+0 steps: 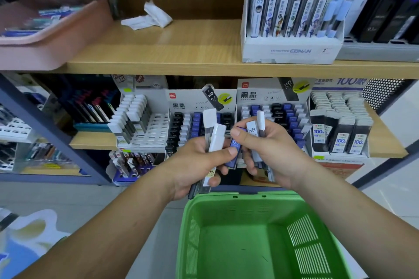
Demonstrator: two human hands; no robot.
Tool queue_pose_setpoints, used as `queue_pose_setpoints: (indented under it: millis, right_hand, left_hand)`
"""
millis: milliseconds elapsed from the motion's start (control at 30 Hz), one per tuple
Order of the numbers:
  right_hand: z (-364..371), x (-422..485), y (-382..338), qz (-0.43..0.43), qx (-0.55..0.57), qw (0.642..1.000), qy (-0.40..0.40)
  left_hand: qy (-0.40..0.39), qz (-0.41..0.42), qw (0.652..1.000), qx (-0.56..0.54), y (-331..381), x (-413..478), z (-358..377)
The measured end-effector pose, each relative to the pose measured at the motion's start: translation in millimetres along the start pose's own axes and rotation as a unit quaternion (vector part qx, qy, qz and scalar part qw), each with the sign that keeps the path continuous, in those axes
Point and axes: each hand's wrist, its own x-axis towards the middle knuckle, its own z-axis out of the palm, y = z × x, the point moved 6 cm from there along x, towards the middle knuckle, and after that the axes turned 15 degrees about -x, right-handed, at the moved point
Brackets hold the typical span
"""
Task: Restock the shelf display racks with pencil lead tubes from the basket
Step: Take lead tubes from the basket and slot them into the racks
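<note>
My left hand (192, 165) grips a bunch of white-capped pencil lead tubes (214, 133) upright above the green basket (256, 233). My right hand (269, 154) holds a white "HB" tube (252, 133) and a slim white-capped tube (261, 123). A blue 0.7 tube (234, 153) sits between the two hands, pinched by my right thumb and fingers. Behind my hands stand two white display racks (199, 120) (274, 115) with black, blue and white tubes in their slots. I see nothing lying inside the basket.
A partly filled white rack (145, 124) stands to the left, and a rack of "100" tubes (340, 129) to the right. The upper wooden shelf (181, 52) carries a pink tray (45, 34), crumpled paper (149, 18) and a Conan pen box (292, 25).
</note>
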Motion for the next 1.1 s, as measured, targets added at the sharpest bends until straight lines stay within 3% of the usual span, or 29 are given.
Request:
queue_pose_setpoints:
  millis: [200, 467, 833, 1100]
  right_hand:
    - [-6.3, 0.2, 6.8, 0.024, -0.076, 0.996, 0.029]
    - [-4.8, -1.5, 2.7, 0.04, -0.023, 0.998, 0.031]
    - [5.8, -5.1, -13.3, -0.017, -0.09, 0.995, 0.034]
    - [36.3, -7.7, -33.0, -0.073, -0.136, 0.985, -0.077]
  left_hand:
    - [0.042, -0.007, 0.998, 0.044, 0.1, -0.3, -16.0]
    - [0.071, -0.003, 0.997, 0.007, 2.7, -3.3, -22.0]
    - [0.034, -0.018, 0.997, 0.07, 0.5, -13.6, -12.4]
    - [-0.013, -0.033, 0.986, 0.16, -0.6, -36.9, -13.1]
